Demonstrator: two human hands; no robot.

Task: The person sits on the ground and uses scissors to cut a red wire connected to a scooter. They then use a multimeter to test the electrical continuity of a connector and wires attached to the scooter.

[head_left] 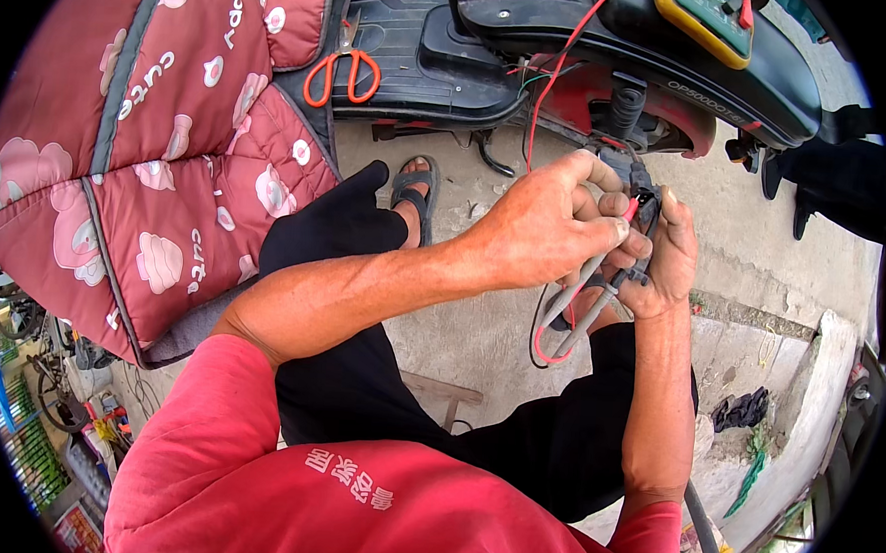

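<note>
Left hand (541,232) — fingers pinched on red probe (633,208); right hand (670,256) — fingers curled round black plug (649,196). Orange-handled scissors (353,62) on scooter footboard (400,39); meter (712,22) nearby.

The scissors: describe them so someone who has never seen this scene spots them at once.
Start from the black scooter across the top and find its footboard. At the footboard's left end, next to the maroon quilted cover, lie the scissors, set apart by two orange-red loop handles.
</note>
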